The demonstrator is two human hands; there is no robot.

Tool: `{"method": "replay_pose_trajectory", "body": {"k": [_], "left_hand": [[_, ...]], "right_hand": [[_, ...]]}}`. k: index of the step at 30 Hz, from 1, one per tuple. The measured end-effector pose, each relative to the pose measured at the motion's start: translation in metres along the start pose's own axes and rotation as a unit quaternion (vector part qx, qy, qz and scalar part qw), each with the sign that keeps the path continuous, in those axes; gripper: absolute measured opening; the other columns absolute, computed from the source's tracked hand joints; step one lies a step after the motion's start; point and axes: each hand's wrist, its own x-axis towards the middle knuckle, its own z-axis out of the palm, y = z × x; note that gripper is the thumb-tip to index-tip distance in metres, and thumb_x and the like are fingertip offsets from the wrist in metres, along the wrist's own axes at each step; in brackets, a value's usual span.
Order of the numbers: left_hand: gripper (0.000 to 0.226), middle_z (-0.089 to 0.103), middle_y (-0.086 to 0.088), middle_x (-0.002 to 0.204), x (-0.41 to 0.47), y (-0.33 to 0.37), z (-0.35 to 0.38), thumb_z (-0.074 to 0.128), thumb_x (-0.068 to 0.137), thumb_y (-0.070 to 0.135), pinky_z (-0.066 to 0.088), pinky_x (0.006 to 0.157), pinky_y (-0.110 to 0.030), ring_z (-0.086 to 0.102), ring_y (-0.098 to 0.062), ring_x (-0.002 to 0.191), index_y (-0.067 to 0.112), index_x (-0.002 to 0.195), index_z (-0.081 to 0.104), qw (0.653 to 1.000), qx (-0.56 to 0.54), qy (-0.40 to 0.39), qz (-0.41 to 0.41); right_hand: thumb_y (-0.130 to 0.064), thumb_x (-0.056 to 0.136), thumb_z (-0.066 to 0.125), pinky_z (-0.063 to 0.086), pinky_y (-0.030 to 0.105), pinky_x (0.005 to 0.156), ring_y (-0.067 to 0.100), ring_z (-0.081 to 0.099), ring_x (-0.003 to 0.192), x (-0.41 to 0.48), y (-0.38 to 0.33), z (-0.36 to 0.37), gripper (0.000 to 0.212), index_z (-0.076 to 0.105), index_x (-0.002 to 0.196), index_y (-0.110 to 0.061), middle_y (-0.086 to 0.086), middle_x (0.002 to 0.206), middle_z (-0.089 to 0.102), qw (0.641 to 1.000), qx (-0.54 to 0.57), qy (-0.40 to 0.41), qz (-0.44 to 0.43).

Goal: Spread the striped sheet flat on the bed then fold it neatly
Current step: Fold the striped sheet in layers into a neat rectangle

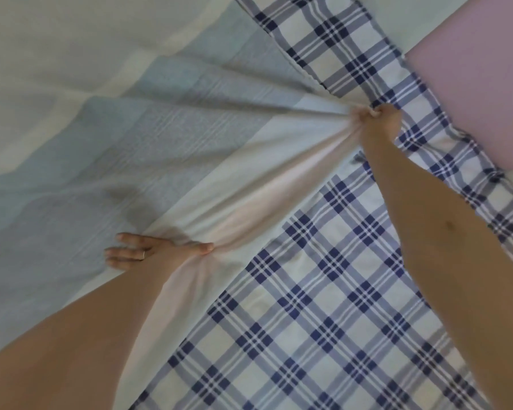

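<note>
The striped sheet (107, 149), pale white with broad blue-grey bands, covers the left and upper part of the view. Its white edge (249, 202) is bunched into a taut ridge between my two hands. My right hand (376, 119) grips the gathered edge in a fist near the upper middle right. My left hand (154, 253) pinches the same edge between thumb and fingers lower down; its fingers lie spread on the fabric, and one carries a ring.
A blue and white checked bed cover (323, 306) lies under the sheet and fills the lower right. A pink surface (480, 93) lies beyond the bed's edge at the upper right.
</note>
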Motion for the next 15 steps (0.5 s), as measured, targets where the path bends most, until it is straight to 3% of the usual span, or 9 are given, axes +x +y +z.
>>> {"method": "replay_pose_trajectory", "body": {"k": [1,2,3,6,8,10,12,13,15], "left_hand": [[0.185,-0.028,-0.024,0.15,-0.001,0.0,0.003,0.075,0.005,0.074,-0.009,0.113,-0.059,-0.023,-0.038,0.14,0.015,0.125,-0.052,1.0,-0.005,0.007,0.018],[0.183,-0.028,-0.025,0.149,0.001,-0.001,0.006,0.063,-0.008,0.08,-0.009,0.112,-0.06,-0.024,-0.041,0.14,0.017,0.113,-0.061,0.999,-0.011,0.018,0.043],[0.183,-0.028,-0.025,0.149,0.002,0.0,0.006,0.061,-0.008,0.079,-0.009,0.112,-0.061,-0.023,-0.041,0.139,0.016,0.113,-0.06,0.998,-0.031,0.033,0.049],[0.17,-0.022,-0.023,0.153,0.004,0.002,0.01,0.086,0.026,0.058,-0.009,0.113,-0.058,-0.02,-0.037,0.142,0.006,0.145,-0.024,0.994,-0.07,0.072,0.034],[0.165,-0.025,-0.022,0.153,0.001,0.004,0.009,0.089,0.033,0.053,-0.011,0.112,-0.056,-0.022,-0.035,0.142,0.007,0.146,-0.023,0.999,-0.026,0.041,0.001],[0.168,-0.029,-0.02,0.151,0.002,0.004,0.008,0.089,0.033,0.055,-0.012,0.111,-0.055,-0.025,-0.033,0.141,0.01,0.144,-0.029,0.999,0.006,0.028,-0.018],[0.17,-0.031,-0.02,0.151,0.002,0.003,0.005,0.088,0.032,0.059,-0.012,0.111,-0.055,-0.026,-0.033,0.141,0.01,0.142,-0.032,0.999,0.038,0.007,-0.026],[0.17,-0.031,-0.02,0.151,0.003,0.003,0.005,0.087,0.032,0.061,-0.012,0.111,-0.055,-0.026,-0.034,0.141,0.01,0.142,-0.032,0.998,0.048,0.002,-0.027],[0.171,-0.031,-0.021,0.15,0.0,0.002,0.002,0.086,0.031,0.064,-0.01,0.113,-0.057,-0.025,-0.035,0.141,0.008,0.141,-0.033,0.998,0.061,0.006,-0.019]], "right_hand": [[-0.006,0.091,0.041,0.051,0.042,0.074,0.02,0.05,0.082,0.003,0.005,0.003,0.017,0.055,0.096,-0.015,0.003,0.091,0.055,1.0,0.013,-0.003,0.016],[-0.013,0.092,0.049,0.053,0.045,0.082,0.018,0.052,0.086,0.002,0.009,0.008,0.021,0.052,0.113,-0.014,0.0,0.094,0.055,1.0,0.015,-0.008,0.022],[-0.02,0.091,0.056,0.052,0.043,0.086,0.016,0.052,0.086,0.003,0.013,0.013,0.033,0.046,0.121,-0.015,-0.003,0.096,0.053,0.999,0.03,-0.01,0.017],[-0.033,0.082,0.069,0.045,0.031,0.09,0.017,0.046,0.109,-0.011,0.012,0.016,0.067,0.031,0.136,-0.023,0.001,0.136,0.037,0.999,0.023,-0.029,-0.016],[-0.033,0.081,0.07,0.038,0.026,0.094,0.019,0.037,0.124,-0.027,0.018,0.017,0.082,0.02,0.145,-0.019,0.006,0.146,0.022,0.996,-0.013,-0.009,-0.082],[-0.021,0.084,0.068,0.041,0.022,0.094,0.018,0.038,0.12,-0.055,0.032,0.015,0.077,0.021,0.143,-0.007,0.011,0.143,0.022,0.988,0.056,0.053,-0.131],[-0.008,0.088,0.064,0.05,0.019,0.078,0.011,0.048,0.092,-0.092,0.057,0.013,0.059,0.029,0.135,-0.001,0.009,0.121,0.041,0.978,0.164,0.099,-0.083],[-0.009,0.089,0.063,0.05,0.018,0.067,0.008,0.048,0.077,-0.11,0.069,0.014,0.047,0.035,0.126,0.0,0.003,0.101,0.047,0.977,0.198,0.07,-0.04],[-0.022,0.088,0.068,0.047,0.022,0.058,0.009,0.047,0.061,-0.146,0.102,0.017,0.035,0.045,0.106,-0.003,0.0,0.077,0.047,0.979,0.186,-0.067,0.045]]}}
